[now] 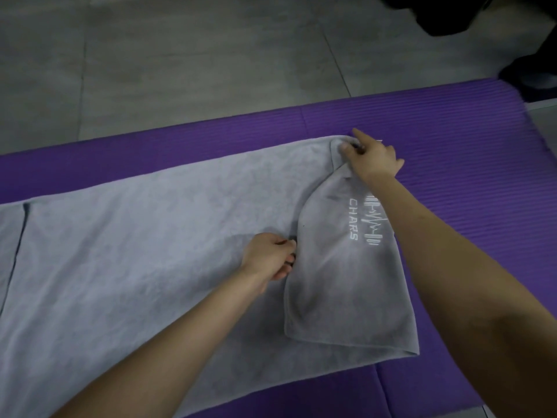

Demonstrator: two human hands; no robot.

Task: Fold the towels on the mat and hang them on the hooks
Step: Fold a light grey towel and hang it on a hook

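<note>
One grey towel (150, 251), long and rectangular with a soft, short nap, is lying spread lengthwise along the purple mat (452, 140). The mat's foam surface is ribbed with fine parallel grooves and is divided by two visible joints. The towel's end toward the mat's right end is being kept doubled over onto itself, forming one rounded flap (340, 297) with a slightly darker, smoother face. On that flap one white embroidered logo (364, 220) is being shown: the letters CHARS beside a barbell-and-pulse-line figure.

Two bare hands are being used. The flap's inner edge, about midway across the mat's width, is being pinched by the left hand (268, 254). Its grip is closed tight, thumb against curled fingers, with cloth caught between them. The flap's corner nearest the mat's far edge is being pinched by the right hand (372, 159). Its grip is partly closed, thumb and curled fingers holding the cloth while the index finger is being held straight toward the mat's far edge.

Toward the mat's left end one thin dark line (21, 233) is crossing the towel; whether it is a seam or the edge of a second towel cannot be told. Beyond the mat's far edge large, smooth grey floor tiles (180, 55) are lying. Past the mat's far right corner two dark shapes (452, 16) are sitting, too dim to be named.
</note>
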